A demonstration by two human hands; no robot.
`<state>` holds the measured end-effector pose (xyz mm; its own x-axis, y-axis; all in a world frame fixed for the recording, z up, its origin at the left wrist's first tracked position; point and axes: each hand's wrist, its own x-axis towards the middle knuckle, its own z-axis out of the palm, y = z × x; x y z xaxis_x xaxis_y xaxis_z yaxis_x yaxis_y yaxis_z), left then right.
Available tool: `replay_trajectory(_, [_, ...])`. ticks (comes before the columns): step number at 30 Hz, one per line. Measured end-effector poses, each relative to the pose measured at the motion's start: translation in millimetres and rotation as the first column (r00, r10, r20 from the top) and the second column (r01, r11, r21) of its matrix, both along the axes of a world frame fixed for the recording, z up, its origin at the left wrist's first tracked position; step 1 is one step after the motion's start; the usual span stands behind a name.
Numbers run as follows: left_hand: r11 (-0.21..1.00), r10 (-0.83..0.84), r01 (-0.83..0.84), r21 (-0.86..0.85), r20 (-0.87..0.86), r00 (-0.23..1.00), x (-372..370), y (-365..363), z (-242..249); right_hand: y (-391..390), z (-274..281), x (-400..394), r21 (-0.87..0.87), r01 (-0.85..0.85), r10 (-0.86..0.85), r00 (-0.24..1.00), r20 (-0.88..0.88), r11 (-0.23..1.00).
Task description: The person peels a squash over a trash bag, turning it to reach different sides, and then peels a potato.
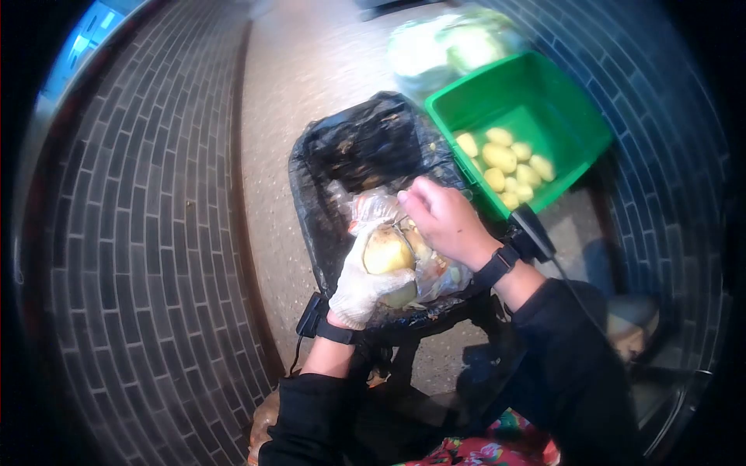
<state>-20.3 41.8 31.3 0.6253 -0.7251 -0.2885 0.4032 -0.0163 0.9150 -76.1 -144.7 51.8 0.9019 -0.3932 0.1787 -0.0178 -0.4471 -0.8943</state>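
My left hand, in a white glove, is closed round a partly peeled potato over a bin lined with a black bag. Just right of the potato is my bare right hand, its fingers bent together; a thin dark tool seems to be between them, too small to name. Clear plastic and peelings lie in the bin under both hands. Beyond the bin's right edge, a green crate holds several peeled potatoes.
Behind the green crate are pale green cabbages in clear wrap. A dark brick-patterned wall stands at the left, another at the right. Speckled floor shows between them. A shoe is at the lower right.
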Motion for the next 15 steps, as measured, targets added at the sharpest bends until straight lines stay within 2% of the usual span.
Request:
replay_trajectory(2, [1.000, 0.005, -0.010, 0.028, 0.182, 0.983, 0, -4, 5, -2, -3, 1, 0.023, 0.012, -0.011, 1.000, -0.028, 1.000])
replay_trajectory(8, [0.997, 0.026, -0.042, 0.066, 0.228, 0.973, 3, -5, 10, -2, -19, 2, 0.157, 0.139, -0.134, 0.990, -0.045, 0.978])
replay_trajectory(10, [0.996, 0.014, -0.038, 0.083, 0.272, 0.962, 4, -5, 10, -3, -7, -3, -0.193, 0.058, -0.050, 0.998, 0.043, 0.979])
replay_trajectory(11, [0.994, 0.000, -0.033, 0.102, 0.315, 0.949, 4, -5, 9, -4, -5, -3, -0.194, 0.057, -0.050, 0.998, 0.043, 0.979])
replay_trajectory(13, [0.994, 0.026, -0.063, 0.094, 0.352, 0.936, 2, -5, 6, -4, -2, -3, -0.470, 0.076, 0.000, 0.987, 0.161, 0.880])
replay_trajectory(15, [0.992, 0.050, -0.090, 0.086, 0.388, 0.920, 1, -4, 3, 4, 3, -5, -0.453, 0.093, 0.013, 0.974, 0.225, 0.886])
